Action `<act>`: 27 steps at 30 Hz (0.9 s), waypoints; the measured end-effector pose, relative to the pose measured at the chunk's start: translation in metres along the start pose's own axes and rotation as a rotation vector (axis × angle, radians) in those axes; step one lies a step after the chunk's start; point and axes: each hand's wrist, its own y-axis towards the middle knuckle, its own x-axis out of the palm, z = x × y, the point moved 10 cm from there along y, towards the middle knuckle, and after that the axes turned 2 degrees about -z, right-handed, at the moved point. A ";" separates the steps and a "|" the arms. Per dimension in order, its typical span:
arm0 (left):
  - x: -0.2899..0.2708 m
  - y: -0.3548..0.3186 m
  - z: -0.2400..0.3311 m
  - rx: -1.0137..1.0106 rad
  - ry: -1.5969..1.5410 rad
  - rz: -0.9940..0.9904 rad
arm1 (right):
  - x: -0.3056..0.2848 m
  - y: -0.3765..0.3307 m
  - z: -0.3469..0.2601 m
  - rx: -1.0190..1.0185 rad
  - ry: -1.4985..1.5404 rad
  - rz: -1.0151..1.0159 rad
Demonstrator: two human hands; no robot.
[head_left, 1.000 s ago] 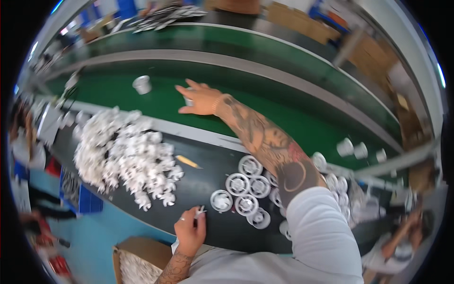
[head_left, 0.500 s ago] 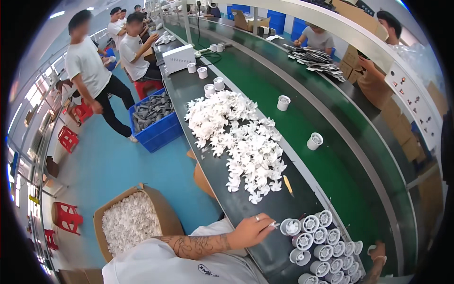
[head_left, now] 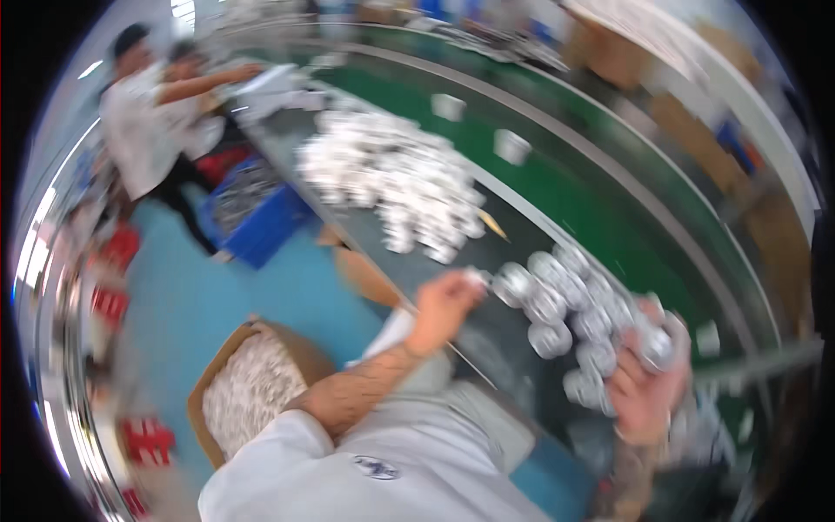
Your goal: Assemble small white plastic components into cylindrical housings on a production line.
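My left hand (head_left: 445, 304) is closed, thumb and fingertips pinched on a small white finned plastic piece (head_left: 477, 277), just left of the cups. My right hand (head_left: 645, 383) curls around a round white plastic cup (head_left: 656, 350) at the right end of the cup group. Several similar white cups with spoked insides (head_left: 548, 302) stand packed together on the dark table between my hands. Beyond them lies a large heap of white finned pieces (head_left: 383, 165). Motion blur hides the fine detail of both hands.
A green conveyor belt (head_left: 557, 204) runs along the table, carrying white cups (head_left: 513, 146). A yellow pointed tool (head_left: 493, 224) lies by the heap. On the floor are a carton of white pieces (head_left: 252, 391) and a blue crate of grey parts (head_left: 261, 230). Two people are at far left.
My right hand has come in from the belt side and now has a cup at the group's edge. The whole view has shifted. A person at far left now stretches an arm over the table.
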 end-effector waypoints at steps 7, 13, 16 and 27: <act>0.078 -0.096 0.193 0.832 0.158 -0.561 | -0.024 -0.002 0.057 -0.007 0.004 -0.028; 0.132 -0.093 0.174 0.684 0.177 -0.819 | -0.013 -0.019 0.035 -0.309 -0.347 0.196; 0.127 -0.086 0.173 0.735 0.212 -0.813 | -0.011 -0.019 0.028 -0.289 -0.642 0.158; 0.085 -0.032 0.138 0.452 -0.061 -0.778 | 0.012 0.026 0.056 -0.234 -0.706 0.208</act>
